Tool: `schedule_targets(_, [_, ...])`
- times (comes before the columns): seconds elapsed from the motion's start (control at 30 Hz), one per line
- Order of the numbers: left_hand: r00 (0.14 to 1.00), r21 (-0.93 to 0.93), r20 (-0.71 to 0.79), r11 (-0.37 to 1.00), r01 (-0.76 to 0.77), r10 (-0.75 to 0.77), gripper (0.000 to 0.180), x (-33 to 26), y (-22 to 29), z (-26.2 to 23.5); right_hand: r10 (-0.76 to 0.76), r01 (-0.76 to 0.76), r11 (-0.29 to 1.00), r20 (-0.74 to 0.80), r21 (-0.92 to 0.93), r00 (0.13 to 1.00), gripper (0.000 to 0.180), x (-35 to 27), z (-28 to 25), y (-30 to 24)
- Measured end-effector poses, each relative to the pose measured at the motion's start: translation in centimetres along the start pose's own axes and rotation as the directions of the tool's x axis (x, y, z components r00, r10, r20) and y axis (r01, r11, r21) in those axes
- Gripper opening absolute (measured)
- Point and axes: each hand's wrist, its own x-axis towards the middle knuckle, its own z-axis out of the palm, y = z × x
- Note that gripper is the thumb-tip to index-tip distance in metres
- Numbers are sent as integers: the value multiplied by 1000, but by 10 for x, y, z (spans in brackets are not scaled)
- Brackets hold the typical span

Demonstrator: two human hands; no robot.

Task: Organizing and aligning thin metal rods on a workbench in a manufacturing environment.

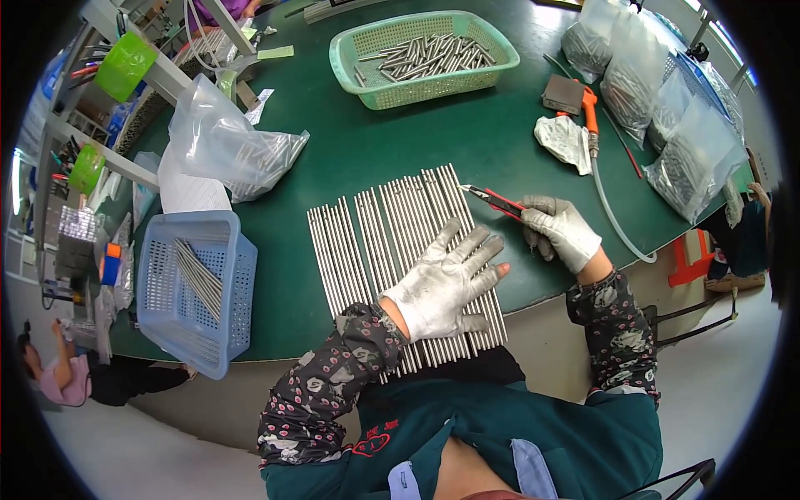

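Many thin metal rods (333, 254) lie side by side in a flat row on the green table, with narrow gaps between some groups. Over the right part of the row, my left hand (442, 287), in a stained white glove, lies flat on the rods with its fingers spread. My right hand (560, 229), gloved too, is closed around a red and black utility knife (500, 202). The knife's pale pointed tip is by the upper ends of the rightmost rods; whether it touches them I cannot tell.
A green basket (342, 71) of short metal rods stands at the back. On the left are a blue basket (225, 333) with some rods and a plastic bag (217, 137). To the right lie an orange air gun (591, 112), a cloth (562, 143) and filled bags (692, 167).
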Motion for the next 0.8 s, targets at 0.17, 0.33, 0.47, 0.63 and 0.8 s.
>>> schedule_targets(0.17, [1000, -1, -5, 1000, -8, 8, 81, 8, 2, 3, -20, 22, 998, -33, 56, 999, 40, 0, -2, 5])
schedule_targets(0.33, [1000, -21, -5, 1000, -5, 5, 81, 9, 1, 4, -43, 47, 992, -34, 114, 999, 35, -2, -2, 4])
schedule_targets(0.47, [1000, -4, -8, 1000, -15, 15, 82, 11, 2, 4, -84, 84, 992, -3, 91, 996, 31, -2, -3, 3])
schedule_targets(0.63, [1000, -12, -6, 1000, -15, 15, 83, 10, 1, 3, -102, 108, 984, -45, 139, 994, 24, -1, -2, 5])
schedule_targets(0.8, [999, -38, -49, 999, -20, 18, 82, 3, -2, 7, -103, 113, 982, -67, 153, 992, 21, -3, -2, 5])
